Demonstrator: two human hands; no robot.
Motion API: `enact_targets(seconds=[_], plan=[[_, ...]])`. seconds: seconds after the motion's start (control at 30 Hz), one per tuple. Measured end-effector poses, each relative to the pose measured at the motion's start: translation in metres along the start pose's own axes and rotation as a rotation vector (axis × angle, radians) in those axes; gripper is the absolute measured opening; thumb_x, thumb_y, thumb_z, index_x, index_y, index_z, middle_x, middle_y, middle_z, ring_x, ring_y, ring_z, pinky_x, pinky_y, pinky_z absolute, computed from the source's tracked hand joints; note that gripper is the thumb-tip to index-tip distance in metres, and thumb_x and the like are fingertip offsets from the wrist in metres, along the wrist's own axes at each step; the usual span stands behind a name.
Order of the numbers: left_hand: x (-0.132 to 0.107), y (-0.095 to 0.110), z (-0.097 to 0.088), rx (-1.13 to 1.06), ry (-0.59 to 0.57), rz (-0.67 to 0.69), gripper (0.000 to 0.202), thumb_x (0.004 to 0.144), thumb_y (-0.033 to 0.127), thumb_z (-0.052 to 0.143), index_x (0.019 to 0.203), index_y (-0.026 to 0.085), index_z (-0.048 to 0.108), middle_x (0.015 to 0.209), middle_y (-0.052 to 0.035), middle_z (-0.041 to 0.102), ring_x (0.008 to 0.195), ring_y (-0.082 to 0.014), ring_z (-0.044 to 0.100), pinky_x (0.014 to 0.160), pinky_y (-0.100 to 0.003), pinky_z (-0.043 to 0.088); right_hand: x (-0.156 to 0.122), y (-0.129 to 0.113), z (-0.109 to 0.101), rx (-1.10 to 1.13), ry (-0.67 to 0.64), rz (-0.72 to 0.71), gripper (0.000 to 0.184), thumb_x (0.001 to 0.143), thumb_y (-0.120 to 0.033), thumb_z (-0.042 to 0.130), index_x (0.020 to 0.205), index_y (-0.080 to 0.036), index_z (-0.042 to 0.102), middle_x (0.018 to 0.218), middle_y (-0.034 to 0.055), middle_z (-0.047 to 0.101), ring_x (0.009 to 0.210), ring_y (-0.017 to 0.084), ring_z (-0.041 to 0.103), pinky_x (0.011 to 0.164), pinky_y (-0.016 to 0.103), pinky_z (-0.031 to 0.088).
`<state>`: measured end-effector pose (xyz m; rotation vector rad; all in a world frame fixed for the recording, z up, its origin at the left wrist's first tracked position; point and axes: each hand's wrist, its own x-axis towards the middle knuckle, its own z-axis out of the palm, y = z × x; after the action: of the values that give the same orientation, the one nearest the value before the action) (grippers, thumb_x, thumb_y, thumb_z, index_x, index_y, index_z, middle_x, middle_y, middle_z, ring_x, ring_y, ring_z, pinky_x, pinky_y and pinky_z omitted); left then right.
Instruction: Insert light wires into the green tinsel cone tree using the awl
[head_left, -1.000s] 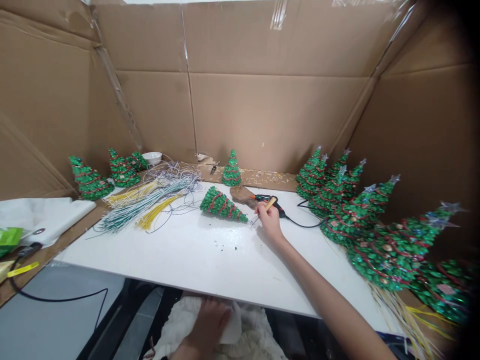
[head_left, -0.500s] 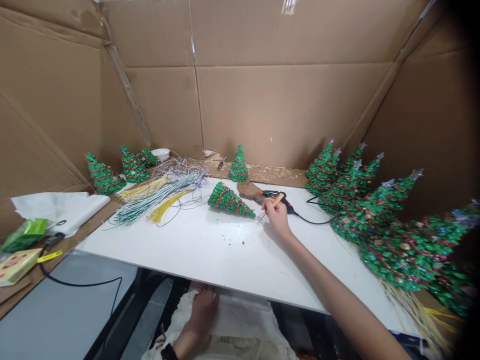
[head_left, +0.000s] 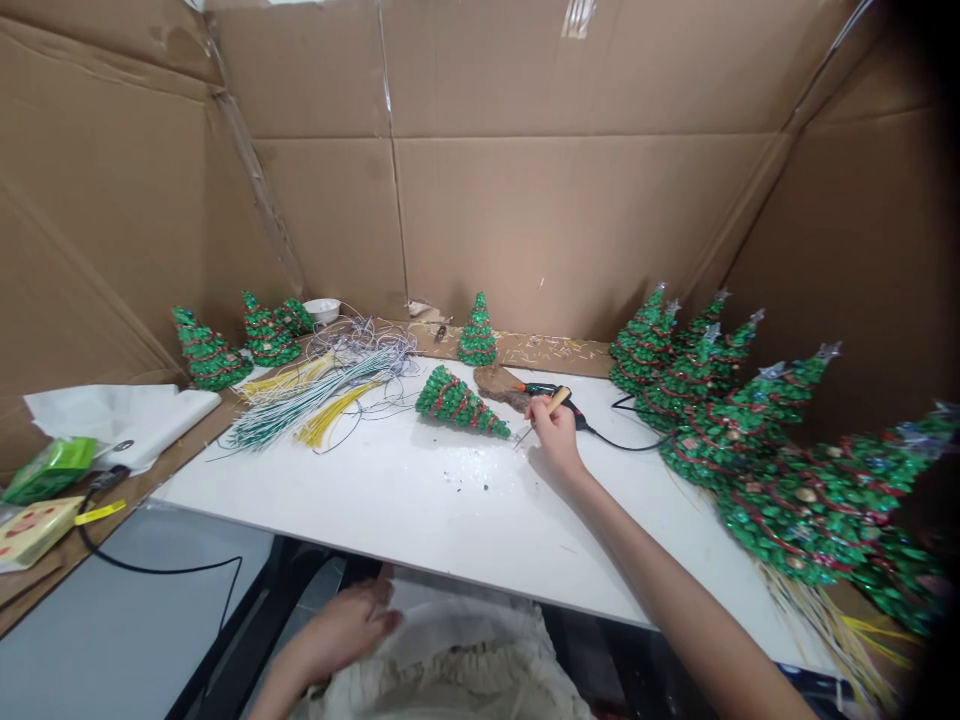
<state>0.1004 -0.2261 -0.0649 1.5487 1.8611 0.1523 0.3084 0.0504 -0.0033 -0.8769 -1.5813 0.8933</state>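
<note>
No text, number or brand can be read. The flat yellow cardboard box (head_left: 34, 530) at the lower left of the frame carries red printing, too blurred to read. The green plastic packet (head_left: 49, 468) just above it shows no readable marking.

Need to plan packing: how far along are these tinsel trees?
Done, seemingly: the star-topped trees leaning at the right. In hand: the right hand holds a wooden-handled tool by the tip of the lying tree, which has no star; the left hand rests on cloth. Probably left: the starless small trees at left and the wire bundle.
</note>
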Motion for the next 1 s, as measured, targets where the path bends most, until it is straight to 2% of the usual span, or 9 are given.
enact_targets(seconds=[0.07, 0.13, 0.2, 0.27, 0.33, 0.43, 0.7, 0.87, 1.0], plan=[[-0.028, 0.016, -0.048, -0.216, -0.326, 0.292, 0.040, 0.087, 0.043, 0.044, 0.117, 0.025, 0.063, 0.109, -0.0046, 0.069, 0.102, -0.0244, 0.062, 0.090, -0.034, 0.047, 0.000, 0.001, 0.000, -0.004, -0.002, -0.009, 0.029, 0.078, -0.031, 0.044, 0.051, -0.019, 0.047, 0.053, -0.0034, 0.040, 0.055, 0.012, 0.038, 0.055, 0.026, 0.030], [-0.041, 0.027, -0.093, -0.408, -0.339, 0.485, 0.039, 0.088, 0.045, 0.044, 0.120, 0.029, 0.060, 0.111, -0.0014, 0.069, 0.100, -0.0209, 0.063, 0.087, -0.030, 0.048, 0.000, 0.002, 0.000, -0.008, -0.002, -0.022, 0.028, 0.077, -0.030, 0.044, 0.051, -0.020, 0.047, 0.052, -0.0035, 0.039, 0.056, 0.012, 0.039, 0.056, 0.026, 0.030], [-0.032, 0.028, -0.131, -0.358, 0.106, 0.455, 0.037, 0.091, 0.044, 0.039, 0.119, 0.029, 0.059, 0.105, -0.0010, 0.069, 0.100, -0.0188, 0.061, 0.092, -0.030, 0.045, -0.001, 0.002, 0.000, -0.013, 0.001, -0.023, 0.028, 0.077, -0.030, 0.044, 0.051, -0.019, 0.047, 0.052, -0.0036, 0.039, 0.055, 0.012, 0.038, 0.056, 0.026, 0.030], [-0.004, 0.024, -0.159, -0.144, 0.618, 0.261, 0.040, 0.091, 0.043, 0.040, 0.120, 0.022, 0.056, 0.115, -0.0070, 0.065, 0.108, -0.0237, 0.056, 0.096, -0.036, 0.042, -0.002, 0.002, 0.001, -0.021, -0.003, -0.017, 0.028, 0.077, -0.031, 0.044, 0.052, -0.019, 0.048, 0.051, -0.0039, 0.039, 0.054, 0.012, 0.037, 0.055, 0.026, 0.030], [0.035, 0.017, -0.180, 0.159, 0.905, 0.002, 0.041, 0.089, 0.037, 0.041, 0.120, 0.013, 0.055, 0.120, -0.0154, 0.060, 0.113, -0.0306, 0.052, 0.096, -0.043, 0.039, -0.003, 0.002, 0.001, -0.031, -0.009, -0.014, 0.029, 0.077, -0.032, 0.044, 0.052, -0.019, 0.048, 0.050, -0.0039, 0.039, 0.052, 0.012, 0.037, 0.054, 0.026, 0.029], [0.088, 0.006, -0.196, 0.471, 0.838, -0.275, 0.040, 0.082, 0.035, 0.053, 0.109, 0.006, 0.060, 0.113, -0.0225, 0.060, 0.113, -0.0387, 0.049, 0.092, -0.048, 0.038, -0.002, 0.001, 0.001, -0.044, 0.000, -0.036, 0.028, 0.075, -0.031, 0.044, 0.050, -0.019, 0.048, 0.049, -0.0030, 0.040, 0.052, 0.012, 0.038, 0.053, 0.026, 0.030], [0.158, 0.002, -0.187, 0.527, 0.800, -0.241, 0.036, 0.084, 0.021, 0.047, 0.109, -0.004, 0.055, 0.113, -0.0294, 0.058, 0.109, -0.0412, 0.049, 0.090, -0.048, 0.033, -0.005, -0.004, 0.001, -0.104, -0.011, -0.071, 0.026, 0.074, -0.028, 0.041, 0.049, -0.021, 0.047, 0.050, -0.0004, 0.044, 0.053, 0.014, 0.041, 0.056, 0.028, 0.033], [0.151, 0.004, -0.184, 0.342, 0.791, -0.194, 0.036, 0.090, 0.020, 0.042, 0.116, -0.004, 0.045, 0.115, -0.0266, 0.057, 0.106, -0.0346, 0.054, 0.087, -0.041, 0.040, -0.005, 0.003, 0.001, -0.153, -0.010, -0.046, 0.027, 0.074, -0.028, 0.040, 0.049, -0.020, 0.048, 0.053, -0.0011, 0.046, 0.058, 0.013, 0.044, 0.061, 0.026, 0.035], [0.111, 0.006, -0.216, 0.248, 0.818, -0.065, 0.038, 0.094, 0.021, 0.036, 0.126, 0.002, 0.034, 0.128, -0.0200, 0.049, 0.108, -0.0258, 0.054, 0.087, -0.036, 0.043, -0.005, 0.005, 0.002, -0.169, -0.001, -0.052, 0.030, 0.076, -0.028, 0.039, 0.049, -0.019, 0.048, 0.052, -0.0014, 0.046, 0.057, 0.012, 0.044, 0.060, 0.025, 0.034]])
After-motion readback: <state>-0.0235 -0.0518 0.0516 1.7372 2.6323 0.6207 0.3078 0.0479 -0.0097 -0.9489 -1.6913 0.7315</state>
